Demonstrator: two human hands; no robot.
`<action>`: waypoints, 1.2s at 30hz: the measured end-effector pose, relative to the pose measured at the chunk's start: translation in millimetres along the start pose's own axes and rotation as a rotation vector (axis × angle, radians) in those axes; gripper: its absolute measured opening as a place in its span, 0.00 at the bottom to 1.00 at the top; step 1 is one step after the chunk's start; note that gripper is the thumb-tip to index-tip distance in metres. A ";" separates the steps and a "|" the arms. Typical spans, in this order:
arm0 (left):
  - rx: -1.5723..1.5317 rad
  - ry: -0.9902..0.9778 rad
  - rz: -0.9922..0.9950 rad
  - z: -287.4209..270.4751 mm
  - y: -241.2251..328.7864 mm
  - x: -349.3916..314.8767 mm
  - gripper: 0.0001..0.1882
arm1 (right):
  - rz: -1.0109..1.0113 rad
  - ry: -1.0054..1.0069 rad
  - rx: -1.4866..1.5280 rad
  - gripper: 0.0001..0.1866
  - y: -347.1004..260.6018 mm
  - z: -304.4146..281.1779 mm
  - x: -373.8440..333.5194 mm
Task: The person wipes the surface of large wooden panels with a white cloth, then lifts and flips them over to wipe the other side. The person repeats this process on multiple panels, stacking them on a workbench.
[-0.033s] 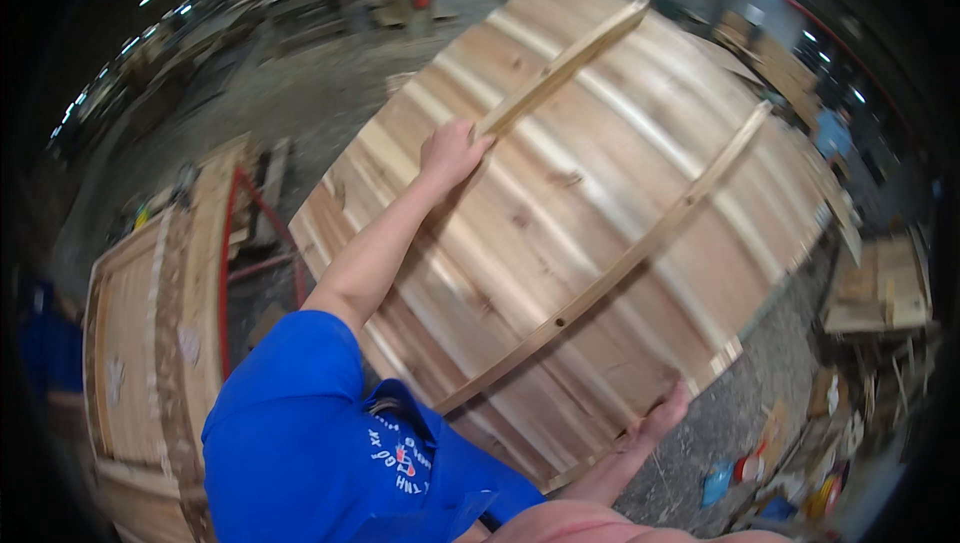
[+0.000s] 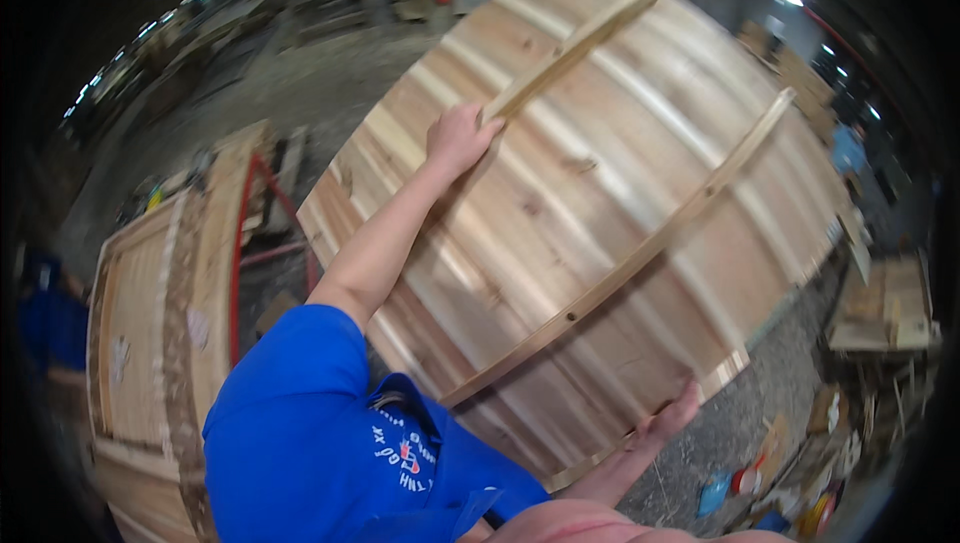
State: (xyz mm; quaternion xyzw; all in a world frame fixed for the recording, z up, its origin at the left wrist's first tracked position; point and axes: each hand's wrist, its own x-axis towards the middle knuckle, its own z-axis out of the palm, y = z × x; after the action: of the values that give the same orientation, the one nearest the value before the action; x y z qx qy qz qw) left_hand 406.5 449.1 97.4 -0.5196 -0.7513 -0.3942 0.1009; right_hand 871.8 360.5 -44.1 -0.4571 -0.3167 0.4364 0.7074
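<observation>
A large wooden panel (image 2: 560,213), made of boards side by side, is tilted in front of me. Two raised battens run across its face: an upper batten (image 2: 575,48) and a lower batten (image 2: 640,255). The fingers of my left hand (image 2: 465,138) are wrapped round the near end of the upper batten. At the panel's near right edge, my right hand (image 2: 668,418) grips the edge, with part of its fingers hidden.
Left of me lies a framed wooden panel (image 2: 135,333) beside a red metal frame (image 2: 240,263). Scrap wood and a blue container (image 2: 714,493) lie on the floor at lower right. One person in blue (image 2: 50,313) is at far left, another (image 2: 848,148) at far right.
The view has turned slightly, and the panel sits a little higher and farther right in it. Both hands keep their hold.
</observation>
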 end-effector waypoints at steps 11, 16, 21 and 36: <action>0.117 1.044 -0.113 -360.3 -200.6 -60.9 0.23 | -0.487 -0.579 0.259 0.15 -95.5 314.9 -59.2; 0.015 1.408 -0.074 -495.7 -320.2 -165.3 0.22 | -0.471 -0.612 0.150 0.15 -34.4 456.0 -143.5; 0.035 1.628 -0.420 -595.8 -403.7 -263.6 0.25 | -0.266 -0.629 -0.081 0.16 109.6 555.2 -229.6; -0.698 1.700 -0.207 -645.6 -494.2 -276.0 0.30 | -0.030 -0.909 -0.396 0.17 344.3 768.5 -457.9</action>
State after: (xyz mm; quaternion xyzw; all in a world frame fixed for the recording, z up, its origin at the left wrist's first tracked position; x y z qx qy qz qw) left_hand -64.0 -268.2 133.4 0.0132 -0.3062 -0.8541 0.4202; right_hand -83.6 299.2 -91.1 -0.3416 -0.6766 0.5127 0.4032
